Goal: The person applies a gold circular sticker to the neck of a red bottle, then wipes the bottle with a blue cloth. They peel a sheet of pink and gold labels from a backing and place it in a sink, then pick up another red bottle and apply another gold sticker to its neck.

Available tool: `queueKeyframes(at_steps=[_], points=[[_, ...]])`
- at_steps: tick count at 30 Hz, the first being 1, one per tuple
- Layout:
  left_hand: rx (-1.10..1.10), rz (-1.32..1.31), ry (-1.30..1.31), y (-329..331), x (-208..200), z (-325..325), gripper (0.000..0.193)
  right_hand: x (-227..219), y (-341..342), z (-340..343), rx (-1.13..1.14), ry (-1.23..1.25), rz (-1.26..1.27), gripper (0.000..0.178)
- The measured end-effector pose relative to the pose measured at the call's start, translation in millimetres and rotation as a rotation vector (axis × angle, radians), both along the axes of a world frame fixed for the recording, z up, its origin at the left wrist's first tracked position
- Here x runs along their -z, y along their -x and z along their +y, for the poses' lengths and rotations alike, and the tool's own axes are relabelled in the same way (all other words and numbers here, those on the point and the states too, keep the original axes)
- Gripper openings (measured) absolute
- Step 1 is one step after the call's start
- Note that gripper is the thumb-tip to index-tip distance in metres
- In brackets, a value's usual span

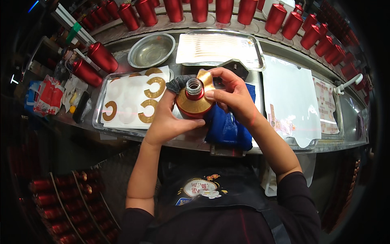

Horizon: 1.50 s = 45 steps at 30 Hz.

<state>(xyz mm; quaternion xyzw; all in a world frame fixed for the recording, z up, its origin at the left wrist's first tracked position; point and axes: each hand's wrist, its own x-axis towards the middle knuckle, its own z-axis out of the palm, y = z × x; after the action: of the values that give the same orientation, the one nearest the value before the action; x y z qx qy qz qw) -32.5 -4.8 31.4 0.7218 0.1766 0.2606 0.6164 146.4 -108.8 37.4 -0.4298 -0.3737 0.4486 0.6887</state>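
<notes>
Red bottle (194,103) with an open neck sits clasped between both hands: the left hand (168,118) cups its side, and the right hand (229,95) presses a gold collar label (203,81) partly smoothed round its shoulder. Left of that grip, more gold labels (150,97) wait on a tray (99,110).

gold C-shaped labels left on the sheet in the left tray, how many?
4, all on the white sheet in the left tray: one at the left edge, one upper middle, one lower middle, one at the top edge. A brownish bit beside that last one may be another.
</notes>
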Motion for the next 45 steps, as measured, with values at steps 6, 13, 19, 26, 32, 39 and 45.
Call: queueKeyframes(at_steps=[6, 13, 19, 26, 32, 39, 45], points=[[-0.019, 0.009, -0.301, 2, -2, 2, 0.092, 1, 0, -5, 0.001, 0.019, -0.049, 0.043], [0.217, -0.252, 0.305, 6, 2, 15, 0.08, -3, 10, -11, 0.043, 0.079, -0.085, 0.044], [0.128, -0.188, 0.279, 6, 6, 3, 0.058, -1, 21, -13, 0.118, 0.071, -0.318, 0.048], [0.081, -0.291, 0.272, 2, 11, 0, 0.051, 5, 17, -14, 0.103, 0.036, -0.38, 0.052], [0.002, -0.294, 0.345, 1, 10, -3, 0.049, 3, 20, -13, 0.098, 0.022, -0.353, 0.055], [-0.317, -0.4, -0.206, 5, 17, -16, 0.033, 0, 23, -11, 0.133, 0.038, -0.325, 0.051], [-0.284, -0.402, -0.614, 16, 26, -17, 0.043, 1, 25, -10, 0.141, 0.054, -0.279, 0.053]])
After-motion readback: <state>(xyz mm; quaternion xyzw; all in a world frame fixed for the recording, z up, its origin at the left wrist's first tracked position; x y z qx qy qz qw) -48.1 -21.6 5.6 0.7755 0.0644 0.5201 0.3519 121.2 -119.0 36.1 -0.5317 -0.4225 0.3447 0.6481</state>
